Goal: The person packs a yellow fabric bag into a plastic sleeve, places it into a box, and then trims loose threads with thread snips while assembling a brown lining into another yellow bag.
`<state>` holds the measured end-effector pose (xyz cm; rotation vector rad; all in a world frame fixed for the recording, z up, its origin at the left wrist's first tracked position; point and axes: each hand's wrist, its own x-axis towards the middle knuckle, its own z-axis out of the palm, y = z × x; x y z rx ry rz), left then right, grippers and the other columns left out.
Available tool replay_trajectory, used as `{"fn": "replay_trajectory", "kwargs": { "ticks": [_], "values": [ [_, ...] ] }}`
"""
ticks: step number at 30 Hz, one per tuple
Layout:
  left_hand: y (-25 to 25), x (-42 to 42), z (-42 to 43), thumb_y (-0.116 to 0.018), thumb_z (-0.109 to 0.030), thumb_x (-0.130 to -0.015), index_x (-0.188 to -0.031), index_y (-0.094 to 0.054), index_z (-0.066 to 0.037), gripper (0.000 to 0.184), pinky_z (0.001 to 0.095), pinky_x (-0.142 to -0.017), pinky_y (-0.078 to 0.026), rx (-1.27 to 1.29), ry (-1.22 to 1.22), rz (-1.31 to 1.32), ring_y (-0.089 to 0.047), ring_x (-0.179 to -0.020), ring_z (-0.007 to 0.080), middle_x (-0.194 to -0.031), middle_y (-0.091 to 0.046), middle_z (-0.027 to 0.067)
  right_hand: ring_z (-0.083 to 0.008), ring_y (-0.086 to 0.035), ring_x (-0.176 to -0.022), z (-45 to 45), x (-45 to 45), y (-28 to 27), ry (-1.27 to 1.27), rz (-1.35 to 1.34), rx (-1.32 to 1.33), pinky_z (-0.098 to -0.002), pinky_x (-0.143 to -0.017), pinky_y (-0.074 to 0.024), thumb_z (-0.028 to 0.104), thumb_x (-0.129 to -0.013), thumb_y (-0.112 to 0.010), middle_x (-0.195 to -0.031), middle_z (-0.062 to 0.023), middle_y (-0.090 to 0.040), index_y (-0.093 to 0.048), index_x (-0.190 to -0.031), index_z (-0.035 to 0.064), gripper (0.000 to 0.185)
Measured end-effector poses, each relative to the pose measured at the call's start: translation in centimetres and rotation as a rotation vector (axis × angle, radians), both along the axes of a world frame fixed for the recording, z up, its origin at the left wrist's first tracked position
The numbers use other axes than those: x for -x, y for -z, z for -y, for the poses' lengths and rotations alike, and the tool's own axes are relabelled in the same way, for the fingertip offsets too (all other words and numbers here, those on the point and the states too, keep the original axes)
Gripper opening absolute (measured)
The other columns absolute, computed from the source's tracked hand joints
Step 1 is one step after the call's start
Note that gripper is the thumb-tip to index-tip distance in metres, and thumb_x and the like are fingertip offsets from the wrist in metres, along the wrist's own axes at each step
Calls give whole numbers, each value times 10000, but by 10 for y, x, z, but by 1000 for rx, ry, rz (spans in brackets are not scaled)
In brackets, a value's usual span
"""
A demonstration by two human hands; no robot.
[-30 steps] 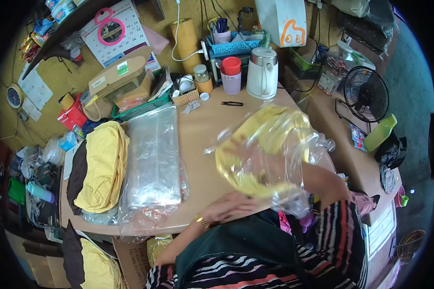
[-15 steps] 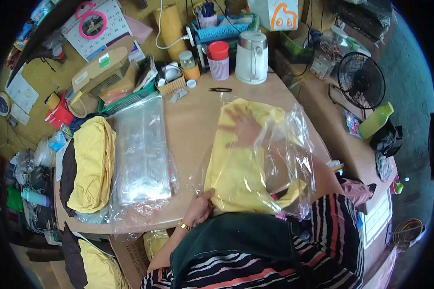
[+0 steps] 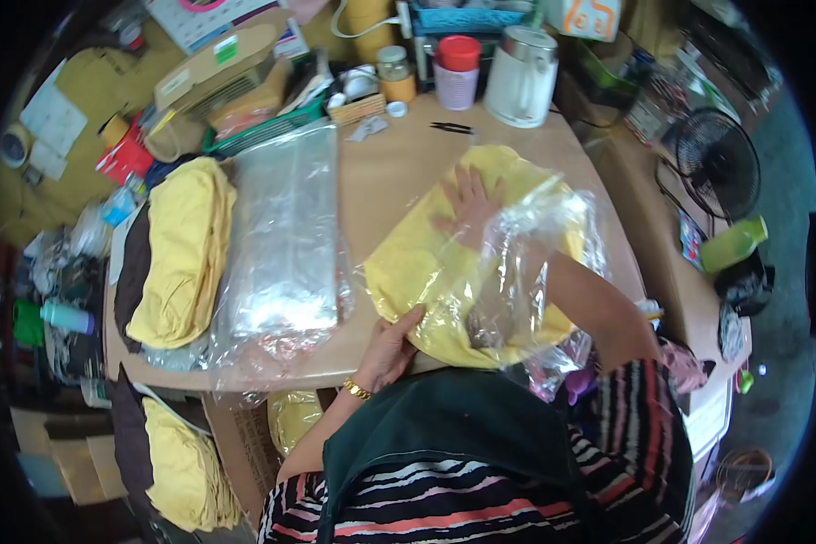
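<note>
A folded yellow garment (image 3: 417, 258) lies tilted inside a clear plastic bag (image 3: 576, 208) on the near right of the table. Seen through the plastic, my right hand (image 3: 471, 213) lies flat on the yellow cloth, its fingers spread. The forearm reaches in from the right, with crumpled plastic around it. At the bag's lower left edge, my left hand (image 3: 390, 352) pinches the bagged garment between thumb and fingers. To the left lies a stack of flat clear plastic bags (image 3: 286, 245).
Folded yellow garments (image 3: 183, 254) lie at the table's left, beside dark brown cloth (image 3: 133, 281). Thread snips (image 3: 451, 127) lie near the back, by a white kettle (image 3: 521, 80) and a lidded cup (image 3: 458, 77). A fan (image 3: 718, 163) stands at right.
The bagged garment has turned clockwise, its top leaning right. My left hand still grips its lower edge, and my right hand stays spread on the cloth. The camera view has shifted.
</note>
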<state>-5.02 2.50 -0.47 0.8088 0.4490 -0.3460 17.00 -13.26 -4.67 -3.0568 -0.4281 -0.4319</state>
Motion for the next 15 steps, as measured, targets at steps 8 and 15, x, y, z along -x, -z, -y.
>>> {"fn": "replay_trajectory", "kwargs": {
  "ticks": [8,15],
  "values": [
    [8,3,14,-605,-48,-916,-1231,-515,-16,329,281,-902,-527,32,128,138,-617,-1054,156,-1190,-616,79,-363,-174,-1432,7,25,-4,-285,-42,150,-727,-1049,-92,607,-882,-445,-1566,-89,-211,-334,-1461,305,663],
    [-2,-7,-4,-547,-144,-967,-1225,-510,11,303,291,-921,-517,-43,170,57,-626,-1003,165,-1165,-622,98,-394,-154,-1426,-33,62,-44,-836,-326,98,-730,-1043,-84,588,-900,-453,-1566,-121,-175,-306,-1473,273,670]
  ]
}}
